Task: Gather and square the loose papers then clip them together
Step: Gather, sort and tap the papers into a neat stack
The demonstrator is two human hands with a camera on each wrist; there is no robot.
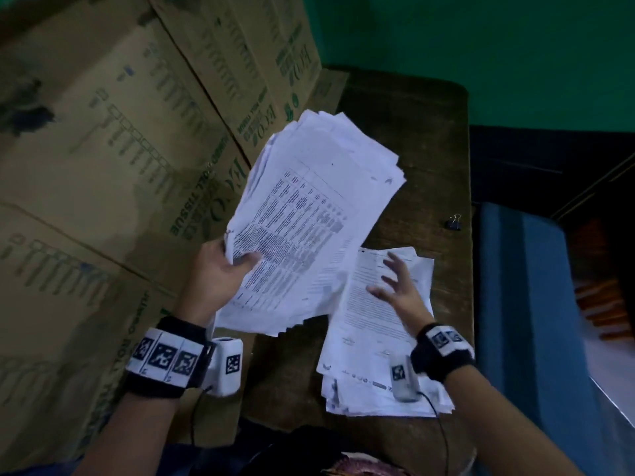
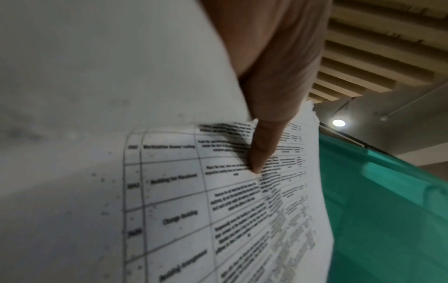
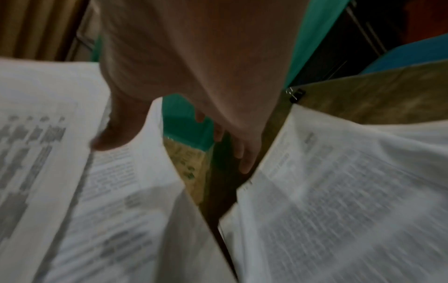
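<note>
My left hand (image 1: pixel 228 269) grips a thick, fanned sheaf of printed papers (image 1: pixel 309 214) by its near-left corner and holds it raised above the wooden table (image 1: pixel 426 139). In the left wrist view the thumb (image 2: pixel 264 145) presses on the top sheet (image 2: pixel 184 201) with its printed table. A second pile of papers (image 1: pixel 374 338) lies flat at the table's near right. My right hand (image 1: pixel 395 286) hovers over that pile with fingers spread, holding nothing. A black binder clip (image 1: pixel 454 222) sits at the table's right edge, also the clip (image 3: pixel 296 95) in the right wrist view.
Large cardboard boxes (image 1: pixel 113 159) are stacked along the left, close against the table. A green wall (image 1: pixel 481 36) stands behind. A blue surface (image 1: pixel 525 304) lies to the right of the table, beyond its edge.
</note>
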